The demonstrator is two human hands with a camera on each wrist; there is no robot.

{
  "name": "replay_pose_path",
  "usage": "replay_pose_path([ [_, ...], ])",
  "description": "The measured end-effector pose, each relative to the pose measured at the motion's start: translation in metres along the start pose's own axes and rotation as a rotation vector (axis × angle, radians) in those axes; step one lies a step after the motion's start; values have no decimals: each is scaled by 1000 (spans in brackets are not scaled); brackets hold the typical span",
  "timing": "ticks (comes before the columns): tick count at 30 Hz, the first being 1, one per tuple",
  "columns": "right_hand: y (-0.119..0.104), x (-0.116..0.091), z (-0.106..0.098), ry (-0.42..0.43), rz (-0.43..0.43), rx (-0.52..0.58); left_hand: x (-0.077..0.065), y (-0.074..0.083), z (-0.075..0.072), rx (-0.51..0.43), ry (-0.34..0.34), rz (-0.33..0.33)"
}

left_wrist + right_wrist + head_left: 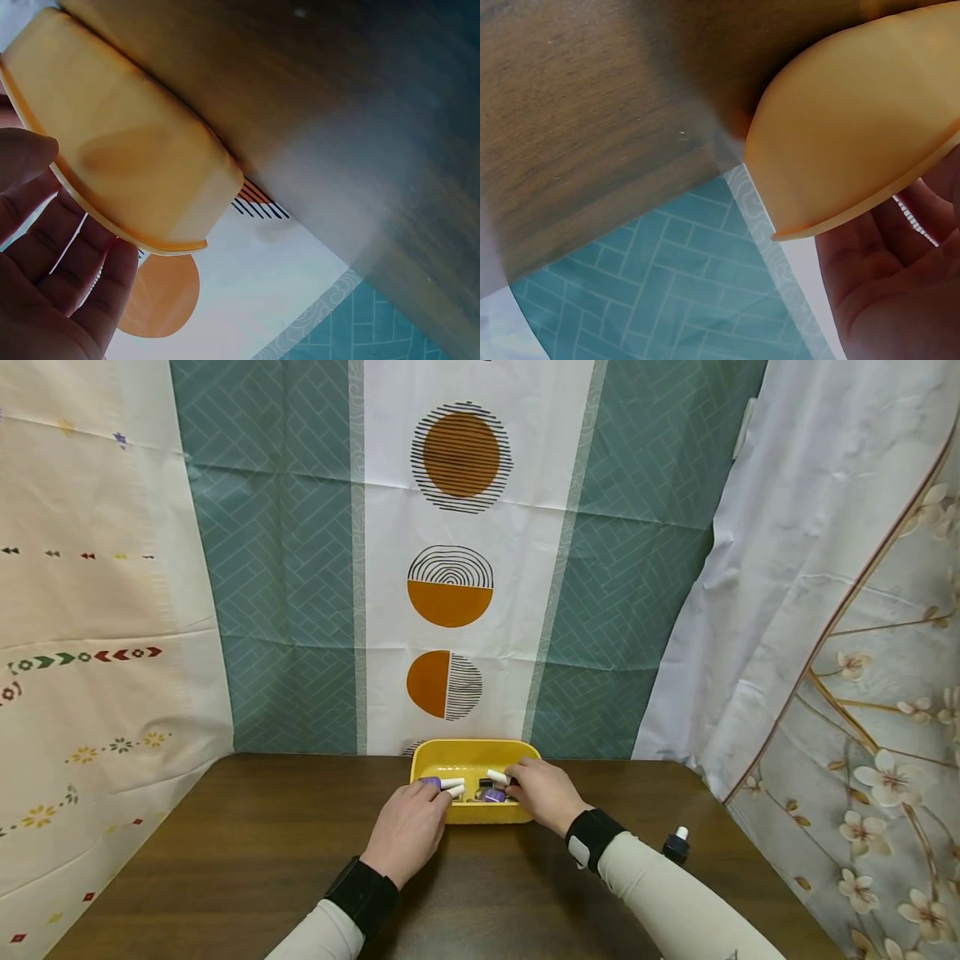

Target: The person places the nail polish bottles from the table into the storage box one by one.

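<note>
A yellow basket [490, 812] at the far side of the table holds small bottles with long white caps, which look like nail polish. My left hand [408, 833] reaches over the basket's front left, its fingertips beside a purple bottle [431, 782] and a white cap [456, 791]. Whether these fingers grip a bottle I cannot tell. On the right, my right hand [546, 793] reaches over the rim and pinches a dark bottle [513, 782] whose white cap points left. Another purple bottle [493, 796] lies between the hands. Both wrist views show fingers past the basket's rim, their tips partly hidden.
A dark bottle [676, 847] with a white cap stands apart on the brown table [300, 827], right of my right forearm. Behind the basket hangs a patterned curtain [450, 527], with more cloth along both sides.
</note>
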State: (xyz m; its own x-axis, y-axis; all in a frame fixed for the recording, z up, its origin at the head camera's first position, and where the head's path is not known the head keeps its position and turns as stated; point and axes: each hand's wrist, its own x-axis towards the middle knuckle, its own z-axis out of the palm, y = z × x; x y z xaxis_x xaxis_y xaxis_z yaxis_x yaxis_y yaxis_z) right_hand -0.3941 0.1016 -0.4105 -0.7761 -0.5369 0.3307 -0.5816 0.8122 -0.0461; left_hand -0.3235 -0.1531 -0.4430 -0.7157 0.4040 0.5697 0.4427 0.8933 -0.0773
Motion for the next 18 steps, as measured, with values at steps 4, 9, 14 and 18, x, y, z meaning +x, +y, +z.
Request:
replay_pose_path([
  [4,0,0,-1,-10,6,8,0,0,0,7,4,4],
  [9,0,0,-1,-22,23,10,0,1,0,5,-2,0],
  [14,1,1,2,-38,60,-10,0,1,0,-1,-4,-3],
  [18,1,1,2,-34,61,-8,0,0,0,-1,1,-1],
])
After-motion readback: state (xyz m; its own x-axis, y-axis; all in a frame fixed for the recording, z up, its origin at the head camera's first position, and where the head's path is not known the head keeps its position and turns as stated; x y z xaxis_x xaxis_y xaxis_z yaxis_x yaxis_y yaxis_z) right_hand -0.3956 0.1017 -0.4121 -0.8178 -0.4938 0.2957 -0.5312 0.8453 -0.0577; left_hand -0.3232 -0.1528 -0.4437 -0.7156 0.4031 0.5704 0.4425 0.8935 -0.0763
